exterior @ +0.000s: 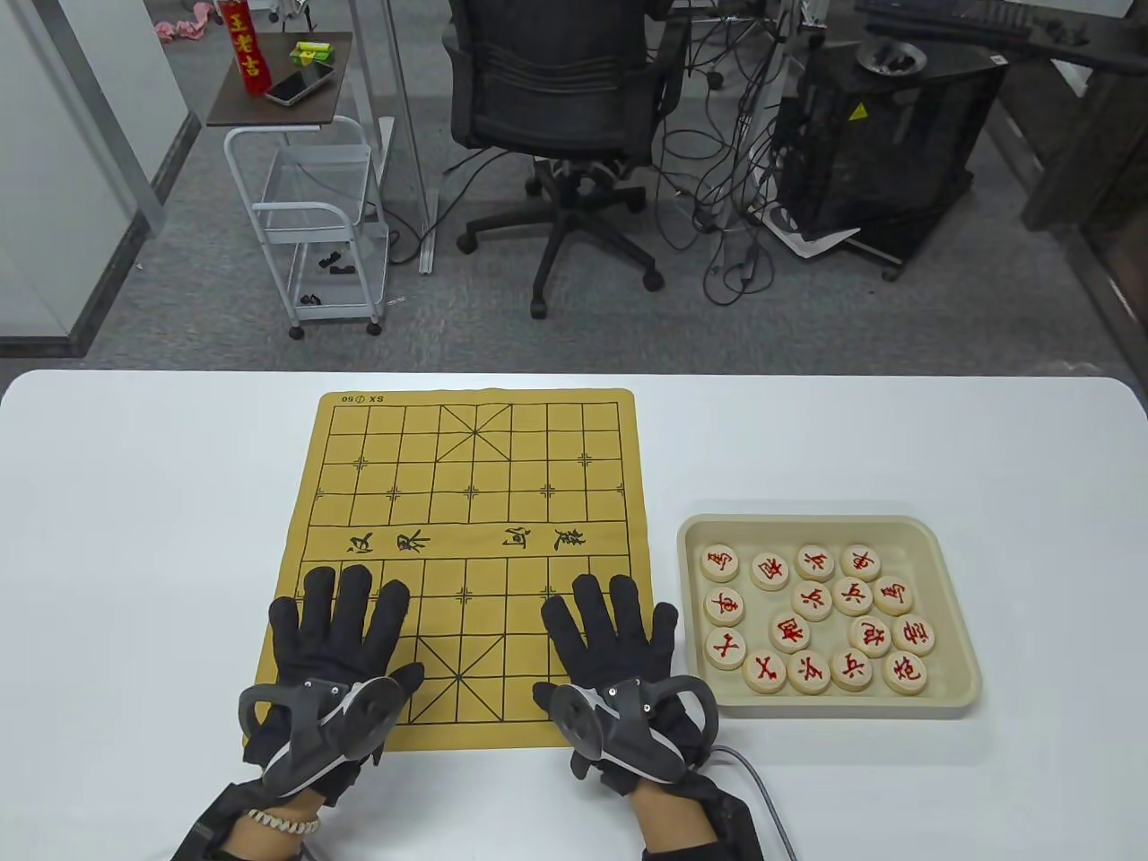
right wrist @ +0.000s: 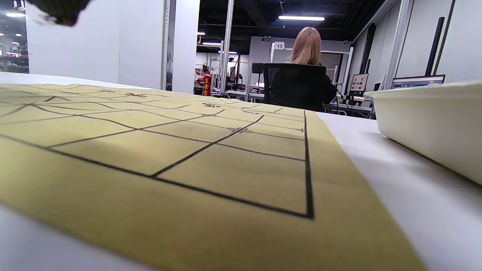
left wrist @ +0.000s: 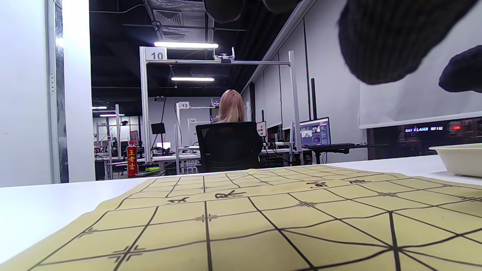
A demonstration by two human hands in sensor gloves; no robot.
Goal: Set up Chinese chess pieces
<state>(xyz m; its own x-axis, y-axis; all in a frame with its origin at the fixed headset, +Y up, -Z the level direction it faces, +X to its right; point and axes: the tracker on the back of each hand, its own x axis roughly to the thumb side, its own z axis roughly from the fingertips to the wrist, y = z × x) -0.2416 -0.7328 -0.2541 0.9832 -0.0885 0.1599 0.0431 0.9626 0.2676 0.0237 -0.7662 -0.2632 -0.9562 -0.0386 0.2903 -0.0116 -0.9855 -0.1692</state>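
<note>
1. We find a yellow cloth board [exterior: 466, 502] lying flat at the centre of the white bench [exterior: 134, 538], its printed grid bare of pieces.
2. We note a cream tray [exterior: 952, 619] on the bench at 3 o'clock of the board, just beside its lower right edge and apart from it.
3. The tray holds the chess pieces [exterior: 814, 619]: round pale wooden discs with red characters, all lying face up in loose rows. We count sixteen.
4. The left hand [exterior: 336, 641] rests palm down at 7 o'clock on the board, fingers straight and spread; it holds nothing.
5. The right hand [exterior: 610, 646] rests palm down at 5 o'clock on the board, fingers likewise straight and spread, empty, its outer fingers near the tray's left wall but not touching it.
6. Beyond the bench at 12 o'clock stands a black office chair [exterior: 560, 99]; at 11 o'clock, a white wire cart [exterior: 309, 233].
</note>
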